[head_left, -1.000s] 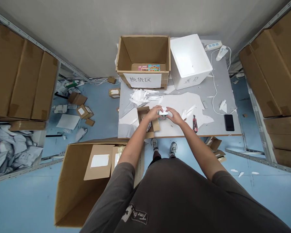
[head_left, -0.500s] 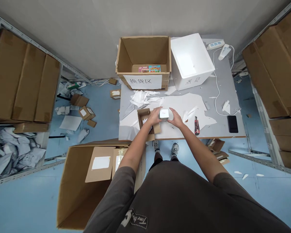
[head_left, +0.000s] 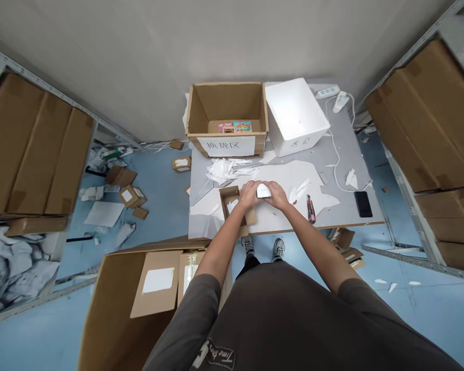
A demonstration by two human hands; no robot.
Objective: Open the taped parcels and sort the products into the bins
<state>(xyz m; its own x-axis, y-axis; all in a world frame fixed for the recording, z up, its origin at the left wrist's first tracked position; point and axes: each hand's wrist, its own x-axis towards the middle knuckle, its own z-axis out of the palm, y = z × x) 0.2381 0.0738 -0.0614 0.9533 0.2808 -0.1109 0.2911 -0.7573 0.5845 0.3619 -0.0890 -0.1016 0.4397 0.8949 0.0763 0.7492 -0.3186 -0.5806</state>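
Between my two hands I hold a small white box (head_left: pixel 263 191) with dark marks on its upper face. My left hand (head_left: pixel 249 194) is closed on its left side, and my right hand (head_left: pixel 276 195) grips the right side. An open brown carton (head_left: pixel 229 194) with white paper inside lies beside and partly beneath my left hand. To the right of my right hand are torn white scraps (head_left: pixel 299 191) and a red and black utility knife (head_left: pixel 311 209).
A labelled cardboard box (head_left: pixel 227 146) holding colourful small boxes stands at the table's back, beside a white foam box (head_left: pixel 299 139). Crumpled white paper (head_left: pixel 223 171) lies in front. A phone (head_left: pixel 362 204) and a cable are at the right. A large open carton (head_left: pixel 116 288) stands lower left.
The white box has turned in my hands, its top face now looking different, and my fingers have come over its sides. The camera view has shifted slightly.
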